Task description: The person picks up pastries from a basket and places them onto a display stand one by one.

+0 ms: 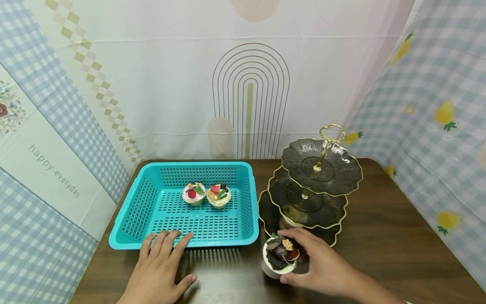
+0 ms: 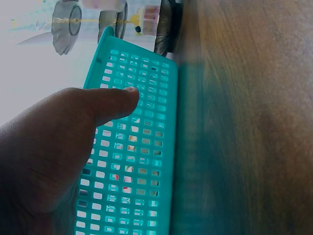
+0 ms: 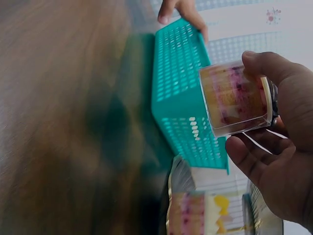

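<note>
My right hand (image 1: pixel 319 261) grips a clear dessert cup (image 1: pixel 267 270) by its sides, in front of the tiered stand (image 1: pixel 319 169). The cup is topped with white cream, dark pieces and berries; pink and yellow layers show through its wall in the right wrist view. My left hand (image 1: pixel 161 264) rests its fingertips on the near rim of the turquoise basket (image 1: pixel 129 245), thumb spread outside. Inside the basket sit two small cream-topped fruit tarts (image 1: pixel 194 194), side by side. Another layered dessert cup (image 3: pixel 188 213) stands on the stand's bottom tier, mostly hidden from the head view.
The stand has three dark scalloped plates with gold edges and a gold handle (image 1: pixel 332 133) on top. Basket and stand share a dark wooden table (image 1: pixel 395 219), close beside each other. A printed cloth (image 1: pixel 171 84) hangs behind, with checked cloth on both sides.
</note>
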The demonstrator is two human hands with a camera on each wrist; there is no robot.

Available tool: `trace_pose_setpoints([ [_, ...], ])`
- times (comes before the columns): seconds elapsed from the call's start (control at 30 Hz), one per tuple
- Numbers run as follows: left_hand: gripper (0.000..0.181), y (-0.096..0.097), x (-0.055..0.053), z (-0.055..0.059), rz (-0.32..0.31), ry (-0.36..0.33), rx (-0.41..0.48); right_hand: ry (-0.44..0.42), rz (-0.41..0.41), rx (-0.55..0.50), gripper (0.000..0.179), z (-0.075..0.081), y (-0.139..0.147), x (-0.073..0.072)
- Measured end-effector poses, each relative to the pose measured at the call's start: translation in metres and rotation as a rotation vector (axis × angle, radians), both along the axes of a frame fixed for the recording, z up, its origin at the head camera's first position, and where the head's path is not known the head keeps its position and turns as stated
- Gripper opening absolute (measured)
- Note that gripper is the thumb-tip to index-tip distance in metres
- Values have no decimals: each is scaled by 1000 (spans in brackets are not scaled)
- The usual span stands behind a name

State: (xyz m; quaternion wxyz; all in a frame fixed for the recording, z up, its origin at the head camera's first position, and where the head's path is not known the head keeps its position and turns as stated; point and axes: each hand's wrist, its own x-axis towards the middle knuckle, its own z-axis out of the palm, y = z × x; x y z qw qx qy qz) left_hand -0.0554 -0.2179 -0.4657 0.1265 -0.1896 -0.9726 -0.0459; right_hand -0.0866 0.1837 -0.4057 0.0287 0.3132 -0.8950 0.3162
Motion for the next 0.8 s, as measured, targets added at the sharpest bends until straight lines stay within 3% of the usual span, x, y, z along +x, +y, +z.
trace_pose_setpoints([
  [0.27,96,1,1,1,8,-16,-2,9,-10,32,80,-16,16,-1],
  [0.4,96,1,0,2,13,-32,-4,-27,-24,33,78,-22,24,-3],
  [0.5,96,2,0,2,15,-38,-4,-33,-45,22,78,-26,32,-3],
  [0.67,96,2,0,2,14,-39,-8,33,-99,10,80,-29,45,-3],
  [0.8,96,2,0,3,13,-40,-8,11,-141,-4,78,-29,53,-4],
])
